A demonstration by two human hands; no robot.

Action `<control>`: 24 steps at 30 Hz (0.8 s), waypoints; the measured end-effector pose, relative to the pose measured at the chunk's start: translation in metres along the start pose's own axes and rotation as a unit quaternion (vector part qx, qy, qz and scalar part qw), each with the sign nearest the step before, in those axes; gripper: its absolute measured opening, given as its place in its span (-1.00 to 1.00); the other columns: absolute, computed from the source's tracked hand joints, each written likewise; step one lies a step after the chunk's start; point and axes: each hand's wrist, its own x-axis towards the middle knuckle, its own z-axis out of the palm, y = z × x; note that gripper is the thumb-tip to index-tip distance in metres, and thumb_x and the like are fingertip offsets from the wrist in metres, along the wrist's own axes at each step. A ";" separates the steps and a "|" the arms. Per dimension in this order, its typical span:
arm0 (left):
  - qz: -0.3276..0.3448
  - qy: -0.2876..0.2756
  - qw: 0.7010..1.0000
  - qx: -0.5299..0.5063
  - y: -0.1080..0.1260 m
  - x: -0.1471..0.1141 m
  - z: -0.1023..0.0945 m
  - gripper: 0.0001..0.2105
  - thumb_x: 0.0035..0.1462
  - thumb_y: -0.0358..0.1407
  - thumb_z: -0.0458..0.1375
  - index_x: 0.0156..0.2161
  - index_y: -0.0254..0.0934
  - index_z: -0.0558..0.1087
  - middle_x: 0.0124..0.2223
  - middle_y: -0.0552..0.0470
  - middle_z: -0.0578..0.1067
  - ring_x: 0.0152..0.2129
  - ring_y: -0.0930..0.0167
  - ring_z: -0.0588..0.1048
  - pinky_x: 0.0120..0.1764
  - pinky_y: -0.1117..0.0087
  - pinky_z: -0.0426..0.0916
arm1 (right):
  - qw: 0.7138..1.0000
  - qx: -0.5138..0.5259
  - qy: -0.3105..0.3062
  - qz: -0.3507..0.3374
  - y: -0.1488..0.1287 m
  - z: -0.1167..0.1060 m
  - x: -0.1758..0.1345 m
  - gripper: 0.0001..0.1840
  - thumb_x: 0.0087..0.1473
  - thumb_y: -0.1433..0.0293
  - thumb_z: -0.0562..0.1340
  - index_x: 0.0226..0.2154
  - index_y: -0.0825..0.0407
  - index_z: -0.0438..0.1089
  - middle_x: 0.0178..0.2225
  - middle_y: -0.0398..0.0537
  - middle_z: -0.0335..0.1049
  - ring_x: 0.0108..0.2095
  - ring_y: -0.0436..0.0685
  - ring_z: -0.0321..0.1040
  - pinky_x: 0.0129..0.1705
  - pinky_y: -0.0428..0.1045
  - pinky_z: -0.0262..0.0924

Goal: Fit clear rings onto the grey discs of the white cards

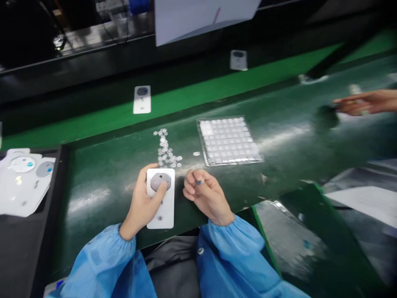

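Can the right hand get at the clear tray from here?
Likely yes: the clear tray lies just beyond the right hand, with nothing visible between them, though that hand seems to be pinching a small blue piece.

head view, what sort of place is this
Probably a factory assembly line: white cards spaced along a green belt-like strip, a tray with rows of small pale pieces, and blue work sleeves.
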 end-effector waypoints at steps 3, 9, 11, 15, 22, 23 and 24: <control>0.054 -0.032 0.998 0.016 0.016 0.003 0.021 -0.30 0.09 -0.24 0.37 0.31 -0.15 0.26 -0.13 -0.06 0.56 -0.24 0.27 0.56 -0.20 0.36 0.46 | 0.986 0.157 0.018 -0.050 -0.003 -0.020 -0.002 -0.58 0.07 0.14 0.41 -0.39 -0.09 0.14 -0.43 -0.26 0.00 -0.56 -0.03 -0.18 -0.62 -0.16 -0.10; 0.203 -0.121 0.953 0.191 0.048 0.021 0.068 -0.47 0.23 -0.18 0.23 0.28 -0.13 0.30 0.14 -0.10 0.48 -0.01 0.19 0.52 0.08 0.16 0.39 | 0.921 0.366 0.018 -0.134 -0.030 -0.062 -0.022 -0.62 -0.02 0.36 0.49 -0.38 -0.10 0.23 -0.48 -0.32 0.03 -0.60 -0.05 -0.21 -0.63 -0.19 -0.13; 0.212 -0.132 0.945 0.211 0.058 0.024 0.084 -0.47 0.24 -0.15 0.22 0.28 -0.14 0.30 0.11 -0.10 0.50 -0.05 0.18 0.54 0.07 0.12 0.40 | 0.903 0.398 0.025 -0.162 -0.040 -0.074 -0.029 -0.61 -0.06 0.42 0.50 -0.40 -0.09 0.25 -0.50 -0.33 0.05 -0.61 -0.06 -0.18 -0.63 -0.19 -0.10; 0.228 -0.155 0.940 0.199 0.075 0.021 0.125 -0.47 0.23 -0.15 0.22 0.27 -0.17 0.31 0.08 -0.14 0.51 -0.06 0.16 0.54 0.00 0.13 0.45 | 0.878 0.428 0.055 -0.207 -0.066 -0.102 -0.049 -0.62 -0.09 0.49 0.50 -0.40 -0.10 0.29 -0.49 -0.32 0.13 -0.60 -0.06 -0.10 -0.61 -0.18 -0.05; 0.185 -0.248 0.944 0.111 0.086 0.028 0.207 -0.28 0.25 -0.21 0.20 0.43 -0.14 0.01 -0.10 -0.09 0.56 -0.37 0.31 0.57 -0.24 0.25 0.51 | 0.874 0.381 0.155 -0.260 -0.103 -0.138 -0.070 -0.81 0.14 0.38 0.39 -0.36 -0.13 0.34 -0.25 -0.20 0.29 -0.44 -0.03 0.14 -0.54 -0.16 0.05; 0.173 -0.261 0.945 0.098 0.086 0.030 0.214 -0.23 0.25 -0.21 0.20 0.45 -0.11 -0.07 -0.13 -0.07 0.57 -0.42 0.33 0.55 -0.29 0.27 0.51 | 0.868 0.388 0.159 -0.265 -0.105 -0.140 -0.070 -0.82 0.16 0.38 0.38 -0.35 -0.14 0.36 -0.23 -0.19 0.30 -0.42 -0.03 0.15 -0.53 -0.16 0.08; 0.164 -0.272 0.944 0.086 0.087 0.031 0.219 -0.19 0.25 -0.21 0.21 0.47 -0.09 -0.13 -0.15 -0.05 0.57 -0.45 0.35 0.54 -0.31 0.29 0.51 | 0.860 0.401 0.157 -0.273 -0.107 -0.142 -0.069 -0.83 0.16 0.38 0.38 -0.34 -0.14 0.37 -0.23 -0.20 0.30 -0.42 -0.04 0.16 -0.51 -0.17 0.11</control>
